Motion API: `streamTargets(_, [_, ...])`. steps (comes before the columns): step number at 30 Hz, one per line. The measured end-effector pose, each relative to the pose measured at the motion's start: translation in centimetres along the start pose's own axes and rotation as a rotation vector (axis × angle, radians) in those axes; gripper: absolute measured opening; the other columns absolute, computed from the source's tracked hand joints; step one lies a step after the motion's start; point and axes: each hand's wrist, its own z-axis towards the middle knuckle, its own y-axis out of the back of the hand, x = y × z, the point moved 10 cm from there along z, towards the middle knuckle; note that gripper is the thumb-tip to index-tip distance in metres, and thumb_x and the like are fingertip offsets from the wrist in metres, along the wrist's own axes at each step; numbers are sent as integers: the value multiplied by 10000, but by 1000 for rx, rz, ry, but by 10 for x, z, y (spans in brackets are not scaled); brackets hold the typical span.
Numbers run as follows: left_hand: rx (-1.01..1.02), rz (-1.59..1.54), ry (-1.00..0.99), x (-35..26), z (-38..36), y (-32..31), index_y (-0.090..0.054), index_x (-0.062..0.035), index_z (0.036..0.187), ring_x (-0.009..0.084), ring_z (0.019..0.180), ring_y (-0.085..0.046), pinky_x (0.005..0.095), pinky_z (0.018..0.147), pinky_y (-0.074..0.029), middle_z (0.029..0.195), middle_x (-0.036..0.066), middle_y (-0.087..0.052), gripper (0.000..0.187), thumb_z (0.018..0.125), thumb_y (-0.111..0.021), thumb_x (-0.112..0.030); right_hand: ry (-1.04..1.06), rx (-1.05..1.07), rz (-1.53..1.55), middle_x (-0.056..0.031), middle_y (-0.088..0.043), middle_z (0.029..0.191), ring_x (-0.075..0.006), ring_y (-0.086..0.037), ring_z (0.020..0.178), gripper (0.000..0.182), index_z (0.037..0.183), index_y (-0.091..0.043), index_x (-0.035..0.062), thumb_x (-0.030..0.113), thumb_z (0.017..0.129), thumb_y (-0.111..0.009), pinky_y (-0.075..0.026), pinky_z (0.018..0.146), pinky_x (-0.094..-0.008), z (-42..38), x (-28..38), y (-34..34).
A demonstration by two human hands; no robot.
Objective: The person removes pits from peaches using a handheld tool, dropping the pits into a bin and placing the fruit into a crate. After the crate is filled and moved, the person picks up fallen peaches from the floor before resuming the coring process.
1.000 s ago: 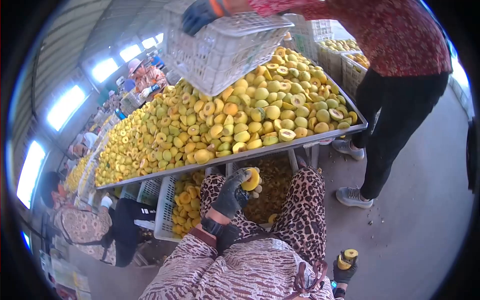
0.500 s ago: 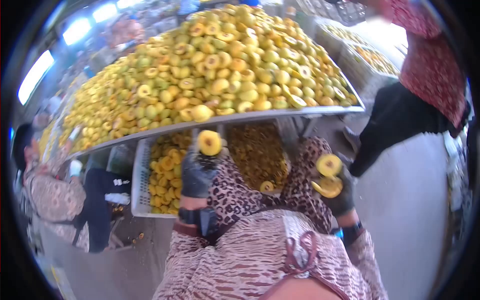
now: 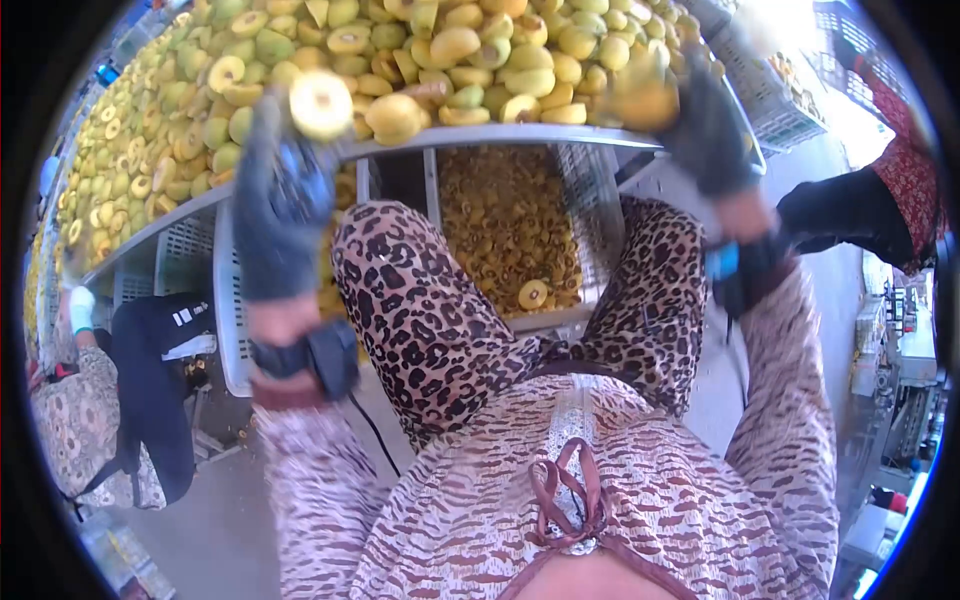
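My left hand (image 3: 285,190), in a dark glove, is raised at the near edge of the fruit table. A halved yellow fruit (image 3: 321,104) with a pale cut face is held at its fingertips. My right hand (image 3: 708,130), also gloved, reaches over the table's right part, blurred by motion. At its fingers is a blurred yellow fruit (image 3: 642,100); whether it is gripped or only touched is unclear. Between the hands, a heap of halved yellow-green fruit (image 3: 500,60) lies on the table, behind its metal rim (image 3: 520,133).
Below the table, a crate (image 3: 510,225) holds brownish scraps and one fruit half (image 3: 533,294). A white crate (image 3: 232,310) stands at the left. One co-worker (image 3: 150,390) sits at the far left; another person's leg (image 3: 850,215) is at the right. More crates (image 3: 785,110) stand behind.
Both hands have risen from above my lap to the table's edge and moved farther apart. The view has shifted closer to the table. The right hand's two fruit pieces no longer show distinctly.
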Motion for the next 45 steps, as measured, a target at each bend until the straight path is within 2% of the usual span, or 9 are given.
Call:
streamTargets(2, [-16, -10, -204, 24, 38, -7, -393, -41, 1455, 279, 1244, -552, 344, 1061, -461, 1431, 178, -479, 556, 928, -555, 37, -706, 108, 1255, -74, -626, 1179, -199, -611, 1063, 216, 1145, -617, 24, 126, 982, -519, -517, 850, -321, 33, -76, -49])
streamTargets(6, [35, -285, -248, 49, 51, -22, -437, -57, 1438, 269, 1253, -544, 326, 1009, -490, 1430, 169, -489, 511, 948, -581, -70, -421, 471, 775, -59, -619, 1192, -166, -595, 1117, 245, 1176, -619, 36, 122, 975, -509, -509, 882, -307, 32, -7, -62])
streamTargets(8, [-68, -93, 396, 142, 26, -23, -571, -10, 1294, 286, 1229, -553, 375, 1010, -454, 1362, 186, -546, 411, 926, -635, -179, -588, 818, 752, -53, -643, 1170, -192, -629, 1039, 276, 1144, -644, 98, 82, 876, -581, -560, 836, -276, -40, 34, -139])
streamTargets(12, [90, 668, -12, 151, -9, -38, -595, -5, 1245, 329, 1205, -557, 400, 989, -452, 1337, 210, -550, 377, 953, -595, -244, -386, 1555, 490, -133, -670, 1053, -307, -664, 975, 344, 1120, -705, 185, 444, 912, -616, -542, 868, -415, -219, 87, -274])
streamTargets(14, [240, 636, -20, 164, -8, -50, -584, -11, 1270, 359, 1207, -541, 423, 1035, -413, 1297, 189, -584, 379, 990, -530, -260, -1228, 1941, 542, -147, -647, 1182, -309, -618, 1114, 427, 1255, -646, 182, 452, 935, -563, -485, 957, -431, -271, 100, -258])
streamTargets(18, [347, 692, -67, 175, -4, -55, -642, -13, 1158, 385, 1176, -549, 443, 1006, -426, 1320, 190, -543, 322, 962, -526, -240, -523, 1624, 504, -194, -542, 1370, -313, -488, 1297, 589, 1343, -569, 104, 471, 882, -594, -367, 1094, -424, -359, 149, -340])
streamTargets(27, [288, 677, 39, 156, 6, -57, -662, -57, 1061, 374, 1102, -536, 476, 927, -441, 1222, 137, -557, 252, 896, -600, -237, -781, 2026, 580, -151, -692, 1114, -296, -671, 1015, 367, 988, -754, 85, 293, 686, -766, -553, 791, -424, -327, 147, -322])
streamTargets(34, [204, 746, 1, 153, 3, -55, -654, -103, 1031, 338, 1072, -543, 454, 869, -452, 1180, 118, -557, 278, 883, -590, -330, -1549, 1665, 1452, -99, -652, 925, -215, -652, 814, 439, 1119, -600, 35, 88, 720, -774, -559, 650, -377, -282, 157, -267])
streamTargets(45, [177, 735, 85, 156, 1, -57, -639, -94, 934, 332, 1049, -531, 466, 852, -447, 1170, 134, -559, 293, 889, -585, -378, -244, 277, -22, -133, -604, 1110, -328, -584, 1022, 615, 1232, -565, 70, 121, 664, -795, -473, 878, -426, 84, 56, -67])
